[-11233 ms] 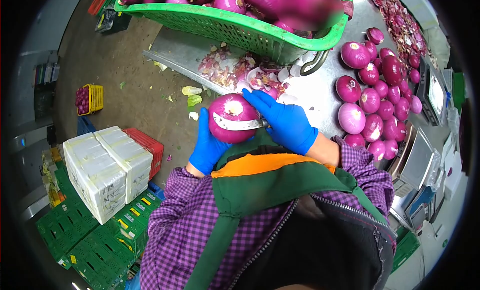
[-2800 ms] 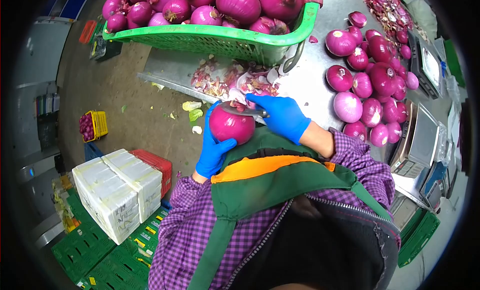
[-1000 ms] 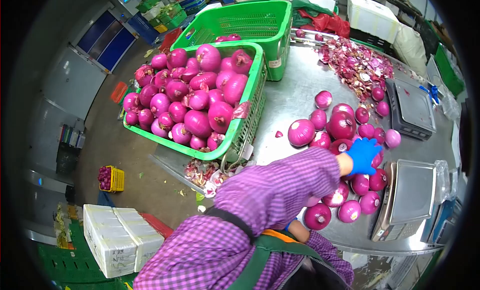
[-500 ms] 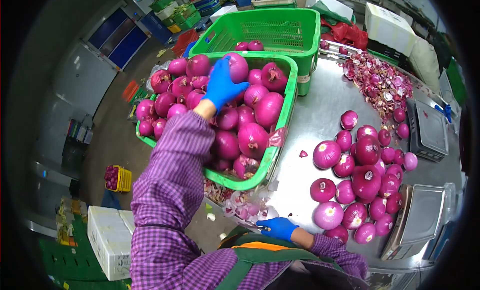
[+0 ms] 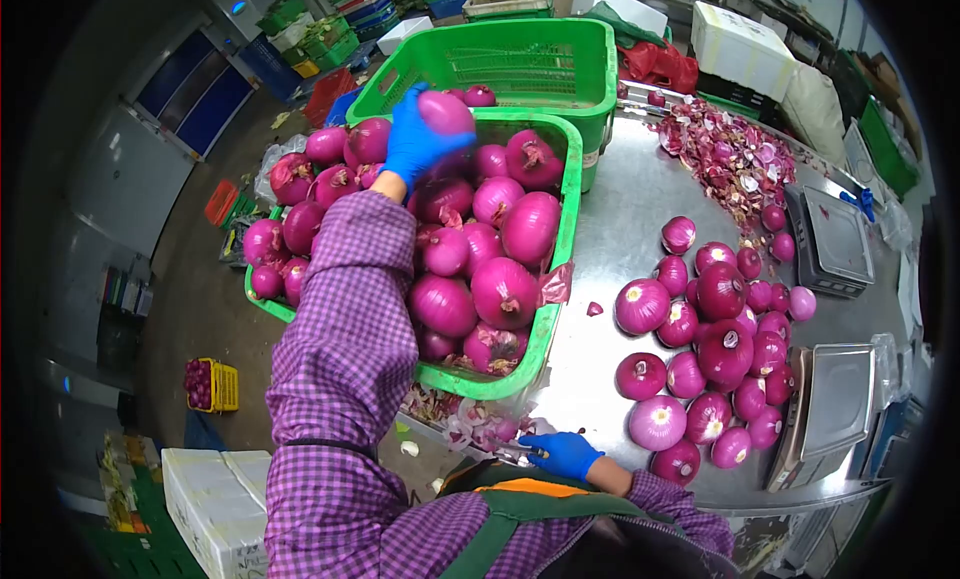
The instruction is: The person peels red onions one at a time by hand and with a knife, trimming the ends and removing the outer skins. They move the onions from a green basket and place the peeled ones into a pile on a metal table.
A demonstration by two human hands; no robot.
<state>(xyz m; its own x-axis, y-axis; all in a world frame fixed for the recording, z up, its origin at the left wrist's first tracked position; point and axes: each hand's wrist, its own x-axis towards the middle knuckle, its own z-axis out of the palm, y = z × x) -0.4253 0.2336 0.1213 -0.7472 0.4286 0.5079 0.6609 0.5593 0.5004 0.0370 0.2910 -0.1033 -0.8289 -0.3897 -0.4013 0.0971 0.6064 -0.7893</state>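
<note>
Trimmed onions (image 5: 657, 422) sit on desk (image 5: 600, 219); many rough onions (image 5: 441, 305) crowd green crate (image 5: 480, 388); left hand (image 5: 412, 144) grips one onion (image 5: 446, 113); right hand (image 5: 568, 455) is closed round knife (image 5: 512, 446).

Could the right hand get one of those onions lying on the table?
Probably yes: the right hand is near the onions, with mostly bare table between, though it seems to hold a knife.

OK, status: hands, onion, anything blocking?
Left hand gripping onion over near crate. Right hand holding knife by table edge. Other onions crowd close; nothing visibly blocking the held one.
</note>
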